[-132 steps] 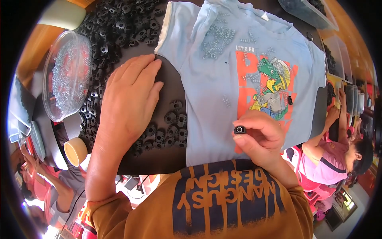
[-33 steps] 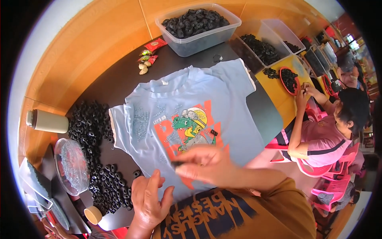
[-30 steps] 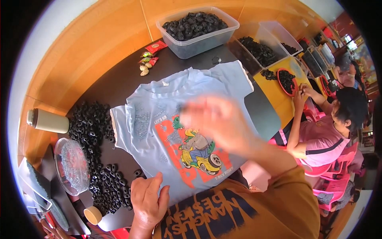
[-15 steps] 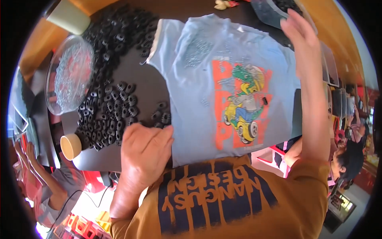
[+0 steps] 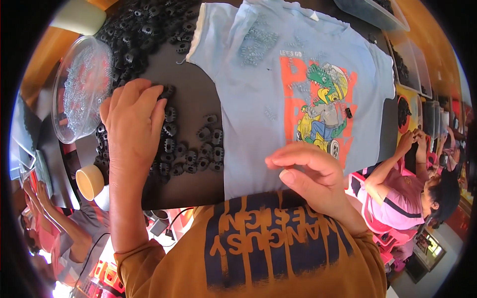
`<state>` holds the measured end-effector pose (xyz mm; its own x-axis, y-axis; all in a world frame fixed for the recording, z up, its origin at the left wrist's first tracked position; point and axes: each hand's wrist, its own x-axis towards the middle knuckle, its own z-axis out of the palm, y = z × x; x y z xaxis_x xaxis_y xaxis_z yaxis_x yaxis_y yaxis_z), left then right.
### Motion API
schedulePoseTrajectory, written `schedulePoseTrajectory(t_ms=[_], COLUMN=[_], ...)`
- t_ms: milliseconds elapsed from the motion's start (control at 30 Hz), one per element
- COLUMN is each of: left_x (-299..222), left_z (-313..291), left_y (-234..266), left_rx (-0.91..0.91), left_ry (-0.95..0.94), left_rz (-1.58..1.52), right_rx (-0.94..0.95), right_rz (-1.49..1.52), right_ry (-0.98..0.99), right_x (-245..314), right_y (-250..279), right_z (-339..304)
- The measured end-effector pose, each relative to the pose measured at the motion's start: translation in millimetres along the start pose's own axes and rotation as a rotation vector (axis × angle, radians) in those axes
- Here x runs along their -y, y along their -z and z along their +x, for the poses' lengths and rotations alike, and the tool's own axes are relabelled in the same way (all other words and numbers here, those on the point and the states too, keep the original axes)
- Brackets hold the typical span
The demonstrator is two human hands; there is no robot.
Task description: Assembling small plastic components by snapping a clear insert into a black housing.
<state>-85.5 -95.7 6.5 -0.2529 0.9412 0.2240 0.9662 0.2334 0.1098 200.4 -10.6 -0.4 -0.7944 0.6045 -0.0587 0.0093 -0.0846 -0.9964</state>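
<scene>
My left hand (image 5: 130, 116) is over the pile of small black claw-clip pieces (image 5: 181, 154). Its fingers are curled with the thumb close to the index finger, and a black piece lies right at the fingertips. Whatever is between them is hidden. My right hand (image 5: 313, 171) hovers over the lower part of a light blue T-shirt (image 5: 248, 124) with its thumb and bent fingers apart, nothing visible between them. The shirt is spread flat, and small metal springs (image 5: 258, 45) are scattered in a cluster on its upper left. One small black clip (image 5: 349, 113) rests on the shirt's printed dinosaur.
A clear round tub (image 5: 82, 89) of springs stands tilted at the left, near a tan cup (image 5: 90, 182) and a pale green container (image 5: 79, 17). Clear plastic bins (image 5: 410, 67) line the far right. A person in pink (image 5: 397, 196) sits at the right; another person's hands show at the left.
My left hand has moved forward and left, from the shirt's edge onto the black pieces. My right hand has come back from the far right bin to the shirt's lower part.
</scene>
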Motion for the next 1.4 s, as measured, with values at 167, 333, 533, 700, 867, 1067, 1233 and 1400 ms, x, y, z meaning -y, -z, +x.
schedulePoseTrajectory(t_ms=[167,333,533,700,867,1067,1233,1400], left_x=[-1,-9,-15,-65,-96,-103,-100,-97], left_z=[1,5,8,0,-13,-19,-16,0], left_y=[-2,-4,4,36,37,24,17,6], left_rx=[0.033,-0.041,0.079,0.275,0.395,0.436,0.343,0.133], left_ry=[-0.003,-0.078,-0.091,0.015,0.186,0.047,-0.034,0.156], left_rz=[0.087,-0.003,-0.149,-0.868,-1.256,-1.098,-0.965,-0.723], right_rx=[-0.011,0.016,0.116,0.087,-0.002,0.063,0.093,0.037], right_rz=[-0.035,-0.055,-0.121,-0.022,0.152,0.022,0.097,0.310], right_ry=[-0.005,0.056,0.148,0.059,0.034,0.057,-0.070,-0.003], right_x=[2,1,-3,0,6,2,-7,-16], right_y=[-1,-9,-5,-1,-5,9,16,14], right_z=[3,7,10,9,6,2,-7,-4])
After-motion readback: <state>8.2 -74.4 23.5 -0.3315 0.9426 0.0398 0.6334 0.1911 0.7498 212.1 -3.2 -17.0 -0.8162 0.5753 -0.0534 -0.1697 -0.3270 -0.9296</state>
